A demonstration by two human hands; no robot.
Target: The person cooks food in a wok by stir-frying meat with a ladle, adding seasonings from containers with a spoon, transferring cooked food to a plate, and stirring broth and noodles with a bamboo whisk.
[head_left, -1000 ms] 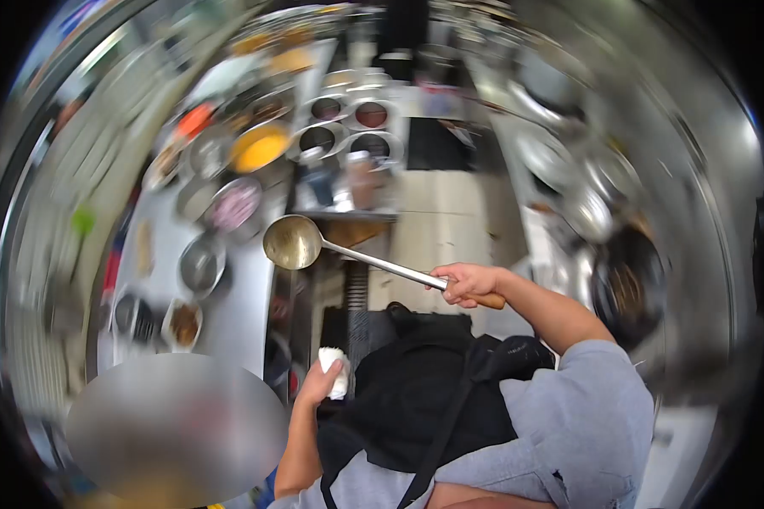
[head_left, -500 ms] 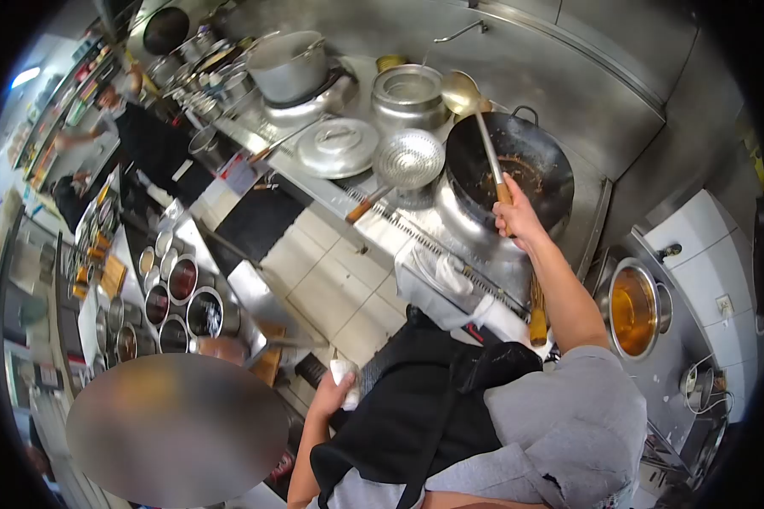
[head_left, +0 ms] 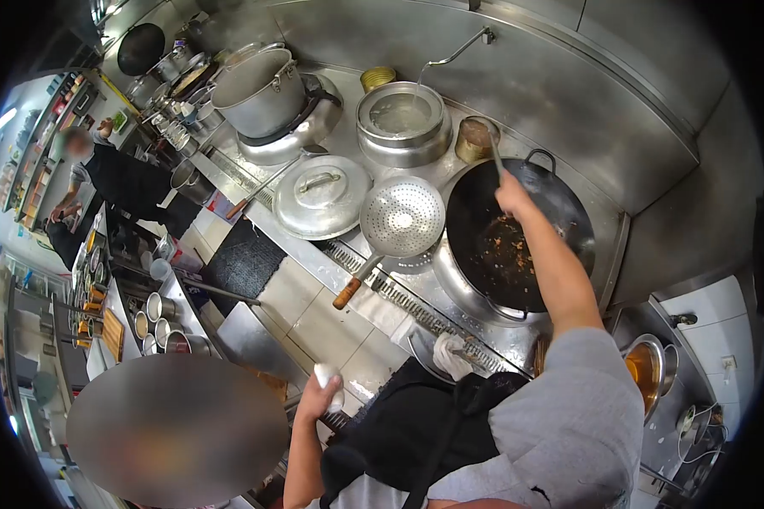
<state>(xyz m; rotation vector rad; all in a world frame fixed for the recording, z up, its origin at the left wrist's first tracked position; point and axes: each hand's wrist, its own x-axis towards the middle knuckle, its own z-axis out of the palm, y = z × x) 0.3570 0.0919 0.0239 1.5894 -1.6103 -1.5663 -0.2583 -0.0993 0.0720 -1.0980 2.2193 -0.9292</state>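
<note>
My right hand (head_left: 514,197) is closed around the handle of a ladle (head_left: 495,151), reaching over the wok's far side. The ladle's bowl end is at a tin can (head_left: 477,140) behind the wok; I cannot make out whether it is inside. Below my right forearm sits a dark wok (head_left: 488,204) with browned bits on its bottom. Down at my left side, my left hand (head_left: 316,397) grips a bunched white cloth (head_left: 329,383).
A perforated strainer (head_left: 401,216) and a pot lid (head_left: 321,197) lie left of the wok. Behind them stand a water-filled pot (head_left: 403,119) under a running tap (head_left: 458,58) and a large stockpot (head_left: 259,93). A person (head_left: 127,174) in a dark apron works far left.
My right hand has moved up and away, taking the ladle from above the wok's rim toward the tin can. The view has shifted. My left hand still holds the cloth.
</note>
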